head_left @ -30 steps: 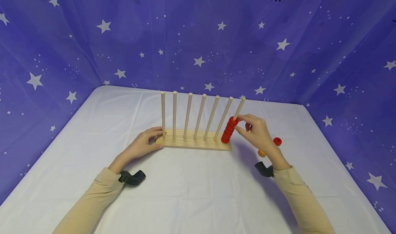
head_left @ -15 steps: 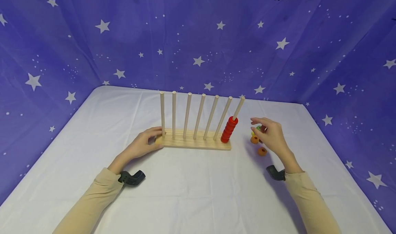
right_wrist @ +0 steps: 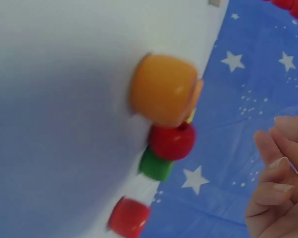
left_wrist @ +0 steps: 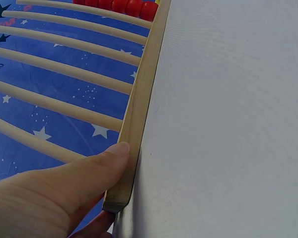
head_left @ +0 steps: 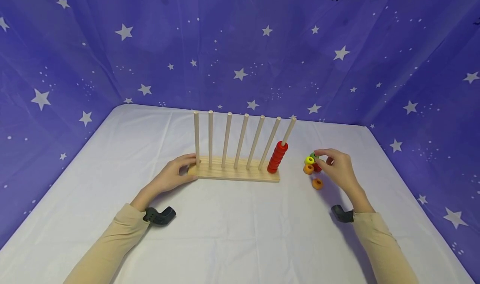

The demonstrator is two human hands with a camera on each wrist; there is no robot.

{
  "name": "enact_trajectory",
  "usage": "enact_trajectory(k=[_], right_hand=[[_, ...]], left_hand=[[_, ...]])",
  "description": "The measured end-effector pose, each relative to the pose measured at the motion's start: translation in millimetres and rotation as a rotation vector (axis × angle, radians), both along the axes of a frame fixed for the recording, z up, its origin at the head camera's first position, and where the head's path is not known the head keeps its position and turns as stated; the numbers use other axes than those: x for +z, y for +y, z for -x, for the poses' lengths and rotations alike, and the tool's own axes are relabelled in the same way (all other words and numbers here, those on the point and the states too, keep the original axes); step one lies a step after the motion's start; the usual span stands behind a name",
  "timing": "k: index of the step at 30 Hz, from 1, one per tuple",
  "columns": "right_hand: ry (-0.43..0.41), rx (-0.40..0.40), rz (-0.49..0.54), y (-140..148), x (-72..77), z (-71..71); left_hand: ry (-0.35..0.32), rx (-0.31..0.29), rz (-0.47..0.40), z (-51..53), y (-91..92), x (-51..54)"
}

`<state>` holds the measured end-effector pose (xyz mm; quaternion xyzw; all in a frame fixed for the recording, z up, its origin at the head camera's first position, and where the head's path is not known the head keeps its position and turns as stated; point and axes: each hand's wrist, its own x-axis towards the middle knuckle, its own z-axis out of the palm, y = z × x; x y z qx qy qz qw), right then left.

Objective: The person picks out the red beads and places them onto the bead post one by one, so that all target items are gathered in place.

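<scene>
At the left end of a wooden peg rack (head_left: 236,174), my left hand (head_left: 173,174) grips the base, its thumb (left_wrist: 120,151) on the near edge and its fingers behind. Several red beads (head_left: 277,158) are stacked on the rightmost peg. My right hand (head_left: 340,170) hovers just above a cluster of loose beads, fingers loosely bent, nothing visible between them. In that cluster are a green bead (head_left: 313,155), a yellow bead (head_left: 309,160), an orange bead (head_left: 308,169) and a red bead (right_wrist: 172,142), partly hidden by the hand in the head view.
Another orange bead (head_left: 317,184) lies nearer the front. A separate red bead (right_wrist: 129,218) shows in the right wrist view. A white cloth (head_left: 225,234) covers the table, and a purple starry curtain (head_left: 210,46) surrounds it. Dark wrist mounts (head_left: 161,216) sit on both wrists.
My right hand has let go of the top red bead on the rightmost peg and moved right, over the loose beads. My left hand has stayed on the rack.
</scene>
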<state>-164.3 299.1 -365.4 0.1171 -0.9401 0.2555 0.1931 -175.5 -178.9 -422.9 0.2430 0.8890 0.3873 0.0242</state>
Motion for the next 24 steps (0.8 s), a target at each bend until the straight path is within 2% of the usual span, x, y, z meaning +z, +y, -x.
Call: enact_trajectory(k=[16, 19, 24], right_hand=[[-0.344, 0.002, -0.179, 18, -7.0, 5.4], [-0.380, -0.001, -0.210, 18, -8.6, 7.8], [-0.397, 0.004, -0.251, 16, -9.8, 10.0]], left_hand=[[0.010, 0.002, 0.005, 0.5, 0.5, 0.6], [0.013, 0.004, 0.004, 0.7, -0.1, -0.3], [0.011, 0.004, 0.004, 0.2, -0.1, -1.2]])
